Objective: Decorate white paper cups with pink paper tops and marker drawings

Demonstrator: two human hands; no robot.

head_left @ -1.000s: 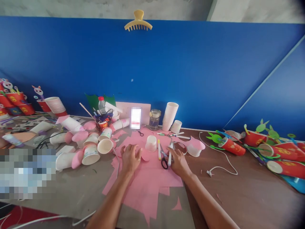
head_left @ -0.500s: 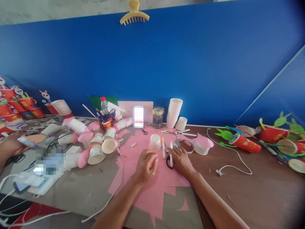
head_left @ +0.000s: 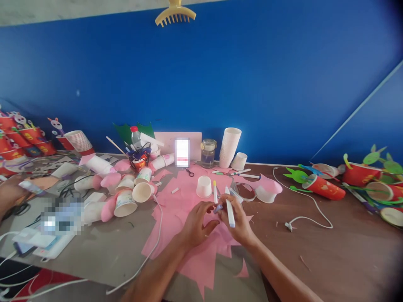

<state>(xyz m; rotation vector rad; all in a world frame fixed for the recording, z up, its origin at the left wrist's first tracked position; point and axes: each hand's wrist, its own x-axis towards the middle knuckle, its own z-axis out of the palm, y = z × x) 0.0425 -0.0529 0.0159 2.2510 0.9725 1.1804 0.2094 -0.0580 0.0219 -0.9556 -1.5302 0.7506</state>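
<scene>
My right hand (head_left: 238, 222) is closed round a white marker (head_left: 230, 209), which slants upright with its pale blue end down. A small purple-grey piece (head_left: 218, 208) shows at my right fingertips, too blurred to name. My left hand (head_left: 197, 224) hovers close by, its fingers curled and the thumb apart, with fingertips beside that piece. Pink paper (head_left: 201, 251) lies beneath both hands. Just beyond them a white paper cup (head_left: 204, 187) stands upside down, and a yellow-tipped white marker (head_left: 215, 193) lies to its right. The black-handled scissors seen earlier cannot be made out.
A tall stack of white cups (head_left: 229, 147), a glass jar (head_left: 208, 153) and a lit phone (head_left: 182, 152) stand at the back. Pink-and-white cup pieces (head_left: 124, 203) and a white cable (head_left: 162, 222) lie left. Another person's hand (head_left: 11, 191) shows far left. Red cups (head_left: 324, 187) lie right.
My right hand has lifted the white marker from the pink paper and drawn it nearer. My left hand has shifted slightly right, its fingers extending toward my right hand.
</scene>
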